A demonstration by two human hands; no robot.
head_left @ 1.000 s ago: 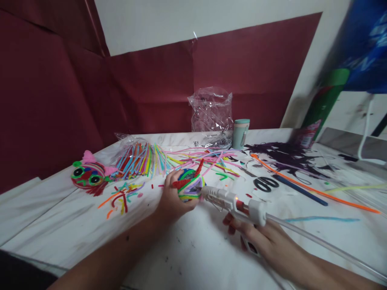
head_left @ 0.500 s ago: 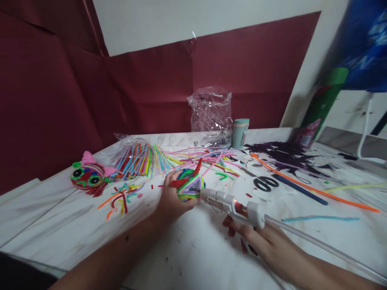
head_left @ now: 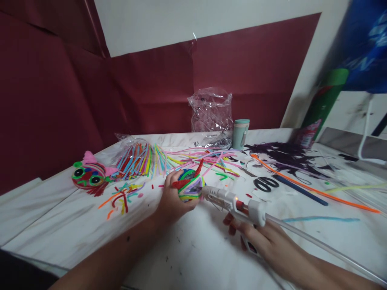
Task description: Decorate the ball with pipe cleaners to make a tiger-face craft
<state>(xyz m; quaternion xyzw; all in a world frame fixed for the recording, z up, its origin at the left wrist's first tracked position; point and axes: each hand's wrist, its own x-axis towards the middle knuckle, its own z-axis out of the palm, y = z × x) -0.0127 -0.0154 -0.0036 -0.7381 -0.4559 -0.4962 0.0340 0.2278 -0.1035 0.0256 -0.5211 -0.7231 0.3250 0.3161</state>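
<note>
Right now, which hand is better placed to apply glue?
Likely the right hand: it grips the white plastic glue gun, aimed at the round, striped, multicoloured piece in the left hand.

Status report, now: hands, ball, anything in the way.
Left hand gripping striped ball. Right hand holding glue gun, nozzle at the ball, contact unclear. Nothing visible between nozzle and ball.

My left hand (head_left: pixel 175 195): bare, slim fingers, narrow wrist. Left forearm (head_left: pixel 121 250) bare too, wider toward the elbow; one small dark spot (head_left: pixel 128 238) on it. My right hand (head_left: pixel 267 241): bare, partly hidden. Right forearm (head_left: pixel 313 266) bare up to the view's edge. Nails too small to make out.
</note>
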